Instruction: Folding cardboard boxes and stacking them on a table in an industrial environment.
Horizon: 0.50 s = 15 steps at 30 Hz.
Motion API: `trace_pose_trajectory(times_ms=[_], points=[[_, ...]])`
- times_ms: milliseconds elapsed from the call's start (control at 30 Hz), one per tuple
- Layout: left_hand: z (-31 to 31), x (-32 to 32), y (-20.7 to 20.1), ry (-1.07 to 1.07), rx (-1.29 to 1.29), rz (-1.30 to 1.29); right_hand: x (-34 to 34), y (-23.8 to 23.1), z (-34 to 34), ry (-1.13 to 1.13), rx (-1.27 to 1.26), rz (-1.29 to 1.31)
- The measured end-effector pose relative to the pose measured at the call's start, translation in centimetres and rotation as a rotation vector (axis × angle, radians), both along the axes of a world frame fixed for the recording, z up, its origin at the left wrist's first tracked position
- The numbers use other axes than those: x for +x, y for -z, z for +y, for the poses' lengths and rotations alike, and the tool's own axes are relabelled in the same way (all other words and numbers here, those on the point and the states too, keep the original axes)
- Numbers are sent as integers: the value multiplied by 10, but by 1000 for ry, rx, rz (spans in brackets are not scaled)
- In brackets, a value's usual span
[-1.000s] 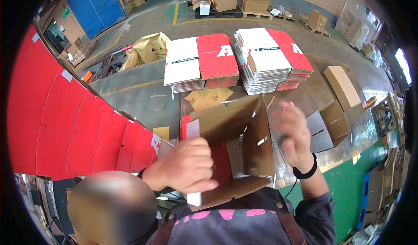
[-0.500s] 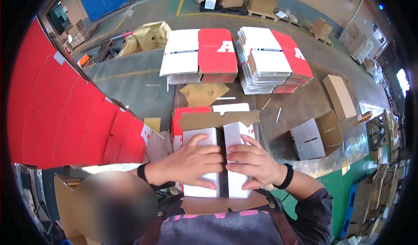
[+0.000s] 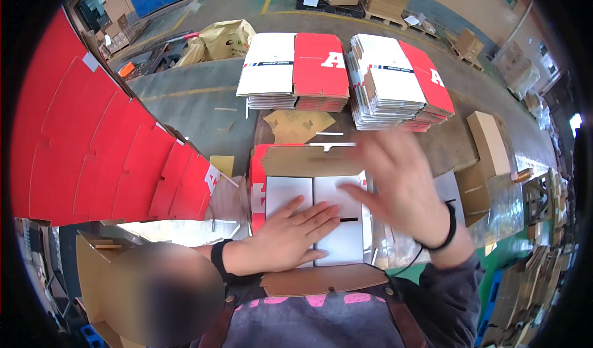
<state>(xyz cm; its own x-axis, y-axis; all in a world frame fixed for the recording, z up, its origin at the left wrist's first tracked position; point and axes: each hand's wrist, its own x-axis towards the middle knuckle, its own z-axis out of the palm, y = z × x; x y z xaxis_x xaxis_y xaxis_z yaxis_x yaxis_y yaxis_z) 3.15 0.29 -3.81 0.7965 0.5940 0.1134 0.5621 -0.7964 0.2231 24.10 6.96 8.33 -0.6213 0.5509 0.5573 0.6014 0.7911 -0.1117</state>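
In front of me lies a cardboard box blank with white inner panels pressed down flat side by side, a dark seam between them. A brown far flap and a brown near flap stand up at its ends. My left hand lies flat across the white panels, fingers stretched out over the seam. Above the far right corner, my right hand is raised and blurred, thumb apart from the fingers, with nothing visible in it. Red printed cardboard shows under the blank's left side.
Two stacks of flat red-and-white boxes, a left stack and a right stack, stand at the table's far side. Overlapping red cardboard sheets rise at the left. An open brown box stands at the right. Scraps lie between.
The two raised white panels have been folded down flat. My right hand has lifted off them, moving up and away to the right; my left hand has flattened over the seam.
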Motion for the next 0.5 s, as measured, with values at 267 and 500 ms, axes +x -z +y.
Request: trace_pose_trajectory(times_ms=[267, 500], points=[[5, 2, 8, 382, -276, -251, -41, 74, 0, 132, 184, -476], [4, 0, 17, 437, -159, -276, -14, 75, -2, -161, -475, -335]])
